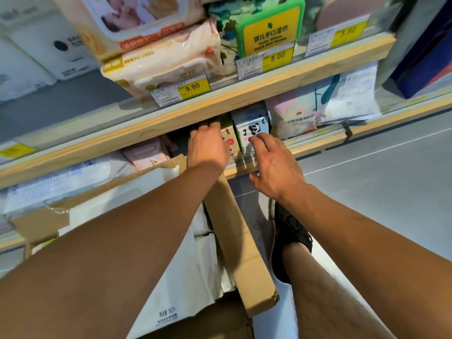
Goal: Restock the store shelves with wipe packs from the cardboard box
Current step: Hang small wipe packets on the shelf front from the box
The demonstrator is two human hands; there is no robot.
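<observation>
White packs (181, 285) lie in the box (244, 253) below (soft, light, I think, best taken by the sides), while left hand (208, 148) pushes one into the shelf (305, 145), right hand (276, 165) released.

I saw that the cardboard box (241, 243) was plain brown and the wipe packs (186, 272) inside it were white with small dark print. On the pale wooden shelf edge (220, 107) the price tags (194, 88) were yellow with black numbers. One pack (253, 129) had a black-and-white panda on light blue, and another pack (269, 30) was green with a yellow label.
</observation>
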